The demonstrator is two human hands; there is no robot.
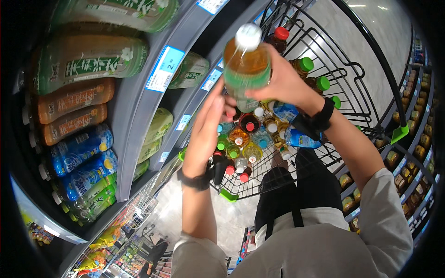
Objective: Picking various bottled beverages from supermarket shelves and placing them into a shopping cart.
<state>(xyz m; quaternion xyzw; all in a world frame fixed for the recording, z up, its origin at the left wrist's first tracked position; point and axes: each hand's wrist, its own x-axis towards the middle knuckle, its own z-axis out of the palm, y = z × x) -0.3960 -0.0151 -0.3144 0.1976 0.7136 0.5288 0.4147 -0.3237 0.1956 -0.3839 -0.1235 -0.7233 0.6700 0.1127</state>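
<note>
The bottle (245,76), long axis roughly upright, was between my nearer right hand (293,79), fingers clasping it, and my left hand (207,119), fingers loosely parted, touch unclear.

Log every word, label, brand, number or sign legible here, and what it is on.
Wording is not copied here, only where it stands.
Large white characters: big green-labelled bottle on the shelf.
Pale characters: orange bottles below it in the picture.
Number and small print: blue-and-white price tag.
Smaller tags: too small to read.
Bottle in the right hand: label blurred, unreadable.
</note>
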